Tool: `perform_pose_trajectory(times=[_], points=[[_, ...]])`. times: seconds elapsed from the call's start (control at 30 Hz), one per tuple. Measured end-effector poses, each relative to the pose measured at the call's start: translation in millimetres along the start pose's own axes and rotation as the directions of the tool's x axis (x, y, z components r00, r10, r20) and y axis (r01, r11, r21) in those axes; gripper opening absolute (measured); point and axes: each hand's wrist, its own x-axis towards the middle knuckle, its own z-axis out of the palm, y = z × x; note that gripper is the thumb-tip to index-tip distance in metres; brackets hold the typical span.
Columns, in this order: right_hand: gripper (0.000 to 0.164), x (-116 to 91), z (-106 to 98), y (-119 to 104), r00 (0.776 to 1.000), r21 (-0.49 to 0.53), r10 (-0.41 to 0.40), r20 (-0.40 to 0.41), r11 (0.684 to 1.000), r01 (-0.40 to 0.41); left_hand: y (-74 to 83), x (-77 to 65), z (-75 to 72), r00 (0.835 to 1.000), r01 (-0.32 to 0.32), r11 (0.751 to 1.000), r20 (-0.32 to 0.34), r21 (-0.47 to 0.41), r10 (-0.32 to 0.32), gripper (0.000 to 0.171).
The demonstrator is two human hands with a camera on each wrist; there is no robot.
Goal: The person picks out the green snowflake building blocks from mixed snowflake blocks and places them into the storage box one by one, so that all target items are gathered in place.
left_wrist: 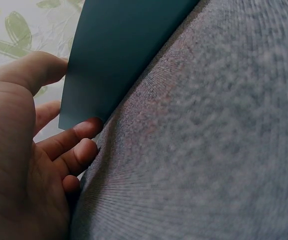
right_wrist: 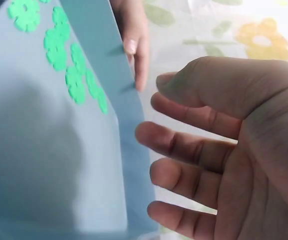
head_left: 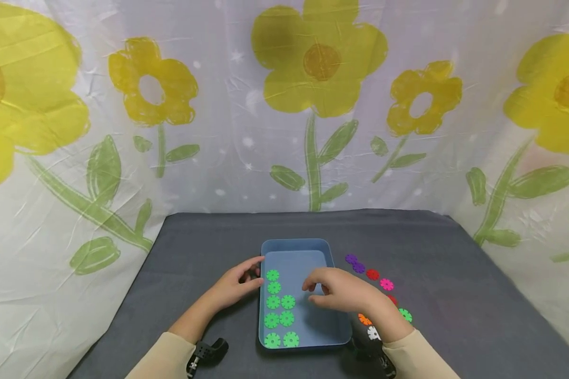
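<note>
A blue rectangular tray [head_left: 313, 259] lies on the dark cloth, with several green notched, flower-shaped discs [head_left: 274, 287] in rows along its left side. At the tray's left wall is my left hand [head_left: 234, 284], its fingertips touching the rim and outer side. In the left wrist view the thumb [left_wrist: 49, 70] meets the wall's edge, while other fingers are loosely bent below. My right hand [head_left: 343, 289] hovers over the right part of the tray. Seen from the right wrist, its fingers [right_wrist: 183, 145] are relaxed and apart, with nothing between them.
To the tray's right lie loose discs: purple [head_left: 359, 267], red [head_left: 372, 274], pink [head_left: 386, 284], green [head_left: 405, 315], orange [head_left: 364, 319] and white [head_left: 373, 332]. The right forearm partly covers this group. A flower-print curtain [head_left: 218, 158] hangs behind the dark table cloth [head_left: 208, 231].
</note>
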Motion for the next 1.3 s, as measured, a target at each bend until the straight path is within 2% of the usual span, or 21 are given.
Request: perform_pose_trajectory(times=[0.2, 0.3, 0.57, 0.73, 0.97, 1.17, 1.3], points=[[0.018, -35, -10, 7, 0.995, -0.006, -0.020, -0.093, 1.000, 0.019, -0.4, 0.8, 0.0, 1.000, -0.003, 1.000, -0.005, -0.006, 0.003, 0.060], [0.017, -55, -15, 13, 0.989, 0.007, 0.004, -0.145, 1.000, -0.003, -0.7, 1.4, 0.0, 1.000, -0.006, 1.000, -0.004, -0.017, 0.006, 0.060], [0.016, -108, -22, 40, 0.968, 0.058, 0.108, -0.225, 0.994, -0.097, -1.7, 1.9, 1.2, 1.000, -0.014, 1.000, 0.002, -0.002, 0.014, 0.060], [0.019, -134, -23, 60, 0.949, 0.061, 0.202, -0.244, 0.979, -0.193, -2.7, 0.7, 1.9, 1.000, -0.015, 1.000, 0.004, -0.003, 0.015, 0.060], [0.029, -148, -17, 86, 0.920, 0.006, 0.335, -0.201, 0.940, -0.341, -1.6, 0.4, 1.6, 1.000, -0.004, 1.000, -0.013, -0.014, 0.004, 0.059], [0.029, -148, -13, 102, 0.906, -0.045, 0.381, -0.186, 0.918, -0.395, -0.8, 0.6, 1.6, 1.000, 0.001, 1.000, -0.012, -0.019, -0.002, 0.060], [0.026, -148, -12, 107, 0.888, -0.064, 0.409, -0.211, 0.901, -0.430, -1.5, 1.2, 1.8, 1.000, -0.001, 1.000, -0.009, -0.017, 0.001, 0.060]])
